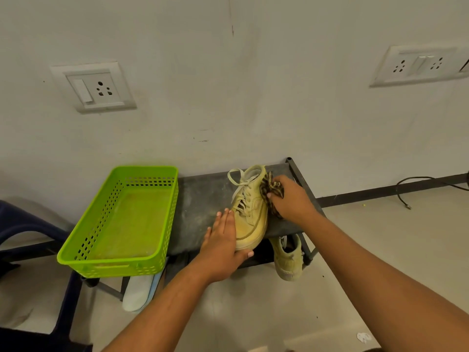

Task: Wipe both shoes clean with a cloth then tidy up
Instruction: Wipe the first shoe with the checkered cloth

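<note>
**One shoe steadied on the bench, cloth at its heel**

You had the pale yellow shoe (pixel 250 212) standing on the dark bench (pixel 203 199) against the wall, with its toe toward you and its laces loose. Your left hand (pixel 223 240) lay flat along the shoe's left side, fingers straight and together, the thumb reaching across the tip of the toe. Your right hand (pixel 291 199) gripped the bunched checked cloth (pixel 272 189) in curled fingers and pressed it to the shoe's right side near the heel. The second shoe (pixel 288 260) sat lower down, under the bench's right front corner, and neither hand touched it. A green basket (pixel 119 219) rested on the left end of the bench, well apart from the shoe. Something white (pixel 135 293) poked out from beneath the basket; you could not tell what it was. A black cable (pixel 416 184) trailed on the floor at the right
</note>
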